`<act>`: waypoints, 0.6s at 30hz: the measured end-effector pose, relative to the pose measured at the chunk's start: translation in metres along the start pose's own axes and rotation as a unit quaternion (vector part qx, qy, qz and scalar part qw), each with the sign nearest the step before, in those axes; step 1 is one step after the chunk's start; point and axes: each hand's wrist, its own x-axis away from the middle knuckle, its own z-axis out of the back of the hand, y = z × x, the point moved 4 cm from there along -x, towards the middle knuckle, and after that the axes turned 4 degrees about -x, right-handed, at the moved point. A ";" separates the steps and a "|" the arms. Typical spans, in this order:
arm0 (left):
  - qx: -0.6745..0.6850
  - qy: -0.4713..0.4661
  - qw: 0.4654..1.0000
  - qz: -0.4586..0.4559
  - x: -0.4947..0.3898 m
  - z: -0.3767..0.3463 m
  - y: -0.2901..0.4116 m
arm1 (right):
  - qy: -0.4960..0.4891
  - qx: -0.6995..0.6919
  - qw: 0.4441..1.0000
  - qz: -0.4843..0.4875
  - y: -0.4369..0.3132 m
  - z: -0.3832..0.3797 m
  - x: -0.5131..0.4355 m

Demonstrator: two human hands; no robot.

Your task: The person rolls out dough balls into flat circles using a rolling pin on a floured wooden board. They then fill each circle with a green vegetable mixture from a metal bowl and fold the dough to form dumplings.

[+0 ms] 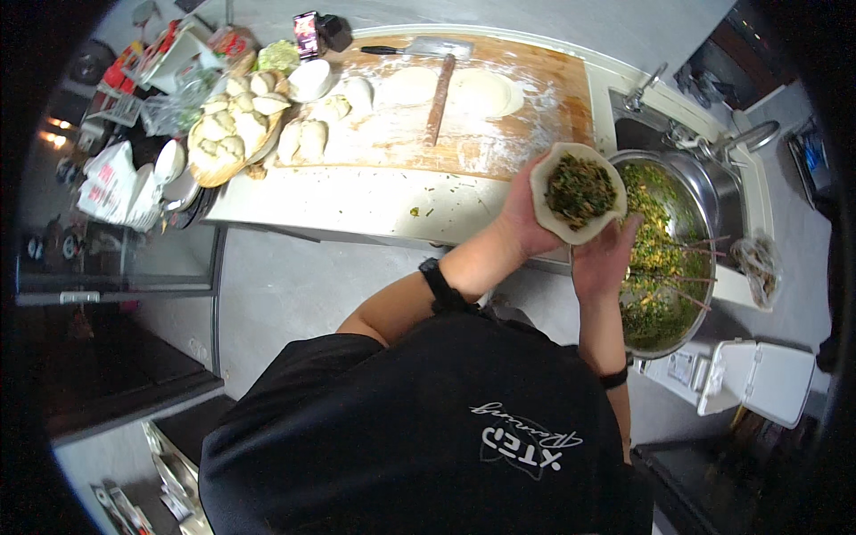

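Observation:
A round dough wrapper [578, 234] with a wavy rim lies cupped in my left hand [525, 210], which supports it from the left and below. Dark chopped green filling [580, 190] is heaped in its middle. My right hand [605, 261] is at the wrapper's near right edge, its fingers partly hidden beneath, thumb pointing away. Just right of both hands, a large metal basin [699, 207] holds a mix of chopped greens and yellow bits [652, 207], with several chopsticks [695, 279] across its right side.
On the floured wooden board [562, 73] are a rolling pin [440, 100], a cleaver [438, 47] and flat dough rounds [485, 93]. Filled dough pieces [244, 127] crowd a woven tray [207, 175] at left, beside a white bowl [309, 80]. A sink [635, 132] with faucets adjoins the basin.

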 end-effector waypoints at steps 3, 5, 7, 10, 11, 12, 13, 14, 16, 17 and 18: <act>0.043 -0.046 0.998 -0.006 0.013 -0.002 0.024 | -0.057 -0.013 0.998 0.011 0.012 -0.039 -0.008; 0.029 -0.037 0.999 -0.024 0.022 0.000 0.045 | -0.066 -0.001 0.998 0.011 0.027 -0.060 -0.012; 0.035 -0.018 0.999 -0.021 0.031 0.001 0.065 | -0.048 0.015 0.999 0.007 0.045 -0.077 -0.015; 0.067 0.014 0.998 0.007 0.040 0.001 0.091 | -0.025 -0.016 1.000 0.000 0.067 -0.094 -0.017; 0.058 0.015 0.998 0.008 0.042 0.001 0.099 | -0.037 -0.033 0.999 0.004 0.074 -0.100 -0.017; 0.051 0.020 0.998 0.007 0.045 0.002 0.107 | -0.045 -0.047 0.998 -0.008 0.080 -0.105 -0.019; 0.044 0.026 0.999 0.007 0.047 0.003 0.115 | -0.046 -0.046 0.998 -0.020 0.085 -0.109 -0.021; 0.074 0.013 0.997 0.035 0.049 0.004 0.121 | -0.047 -0.046 0.997 -0.033 0.089 -0.113 -0.025; 0.110 -0.010 0.991 0.080 0.054 0.005 0.136 | -0.045 -0.034 0.995 -0.079 0.096 -0.118 -0.032; 0.122 -0.009 0.987 0.106 0.055 0.006 0.142 | -0.144 -0.070 0.983 -0.088 0.098 -0.127 -0.031; 0.111 -0.005 0.987 0.117 0.056 0.008 0.147 | -0.092 -0.047 0.989 -0.101 0.103 -0.126 -0.035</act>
